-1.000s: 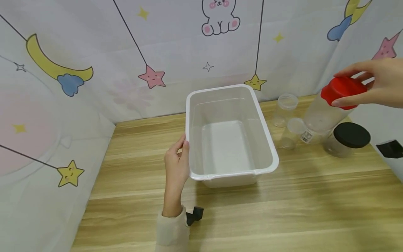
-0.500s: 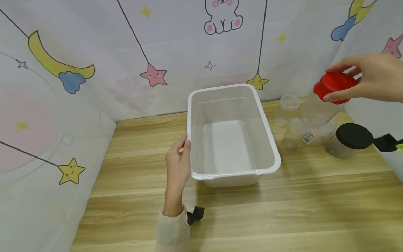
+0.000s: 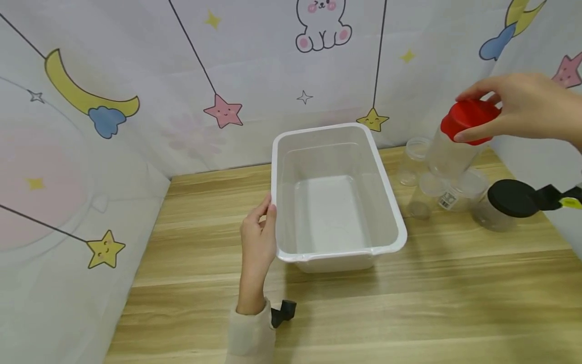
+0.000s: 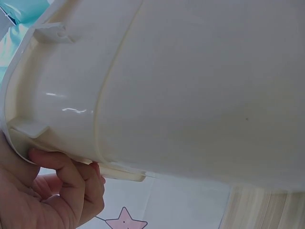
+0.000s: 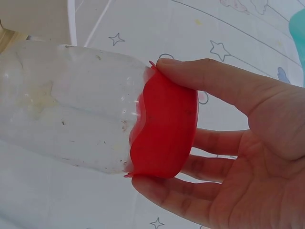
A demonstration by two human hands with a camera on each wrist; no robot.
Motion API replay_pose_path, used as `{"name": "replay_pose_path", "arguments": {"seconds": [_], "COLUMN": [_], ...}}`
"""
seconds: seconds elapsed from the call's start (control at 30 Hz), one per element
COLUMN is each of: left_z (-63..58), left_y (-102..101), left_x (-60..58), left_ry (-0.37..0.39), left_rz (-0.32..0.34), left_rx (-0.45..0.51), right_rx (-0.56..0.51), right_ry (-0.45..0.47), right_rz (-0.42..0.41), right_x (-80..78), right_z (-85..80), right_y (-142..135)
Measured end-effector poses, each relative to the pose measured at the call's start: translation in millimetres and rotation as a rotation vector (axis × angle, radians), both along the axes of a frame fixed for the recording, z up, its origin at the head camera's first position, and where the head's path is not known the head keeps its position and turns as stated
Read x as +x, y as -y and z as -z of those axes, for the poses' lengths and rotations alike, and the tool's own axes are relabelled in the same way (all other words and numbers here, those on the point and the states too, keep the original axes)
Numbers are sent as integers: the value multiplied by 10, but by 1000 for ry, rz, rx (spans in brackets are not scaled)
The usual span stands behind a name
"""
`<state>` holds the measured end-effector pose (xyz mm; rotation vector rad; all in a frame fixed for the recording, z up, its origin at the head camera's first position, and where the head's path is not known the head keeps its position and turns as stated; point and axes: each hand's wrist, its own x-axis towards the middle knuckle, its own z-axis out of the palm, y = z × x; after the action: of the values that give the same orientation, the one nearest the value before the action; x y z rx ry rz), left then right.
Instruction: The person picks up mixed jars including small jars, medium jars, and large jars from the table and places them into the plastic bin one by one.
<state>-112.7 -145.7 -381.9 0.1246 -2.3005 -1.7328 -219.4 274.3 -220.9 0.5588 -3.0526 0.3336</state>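
Observation:
In the head view my left hand (image 3: 258, 233) grips the left rim of a white plastic tub (image 3: 334, 215), thumb at the edge. The left wrist view shows the fingers (image 4: 66, 174) curled beneath that rim, against the tub's outer wall (image 4: 190, 95). On the right, my right hand (image 3: 523, 106) holds a clear plastic jar (image 3: 450, 157) by its wavy-edged red lid (image 3: 473, 119). Thumb and fingers span the lid (image 5: 164, 124) in the right wrist view. The jar tilts slightly and hangs above other jars, its bottom overlapping them. Nothing lies inside the tub.
Below the held jar stand two narrow clear jars, one farther back (image 3: 413, 159) and one nearer (image 3: 427, 194). Beside them are a clear jar with a barcode label (image 3: 468, 189) and a black-lidded jar (image 3: 511, 199). A printed curtain (image 3: 254, 65) rises behind the wooden table (image 3: 204, 253).
My right hand has carried the red-lidded jar leftward and a little upward, off its place among the jars. The left hand keeps its grip on the tub, which stays where it was.

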Motion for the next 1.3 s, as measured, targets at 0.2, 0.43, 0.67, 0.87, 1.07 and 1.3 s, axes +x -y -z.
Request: {"name": "replay_pose_path", "arguments": {"seconds": [0.2, 0.43, 0.67, 0.87, 1.07, 1.3], "left_z": [-5, 0, -2, -5, -4, -9], "left_y": [6, 10, 4, 12, 10, 2], "left_x": [6, 10, 5, 2, 13, 5], "left_ry": [-3, -7, -10, -13, -5, 0], "left_rz": [1, 3, -1, 3, 0, 9], "left_rx": [9, 14, 16, 15, 17, 17], "right_rx": [-2, -10, -7, -3, 7, 0], "right_ry": [0, -33, -46, -42, -43, -41], "right_rz": [-15, -37, -28, -20, -19, -35], "right_x": [-34, -78, -161, -209, -237, -278], "right_z": [-54, -61, -145, -182, -208, -249], "right_y": [96, 209, 257, 303, 370, 445]}}
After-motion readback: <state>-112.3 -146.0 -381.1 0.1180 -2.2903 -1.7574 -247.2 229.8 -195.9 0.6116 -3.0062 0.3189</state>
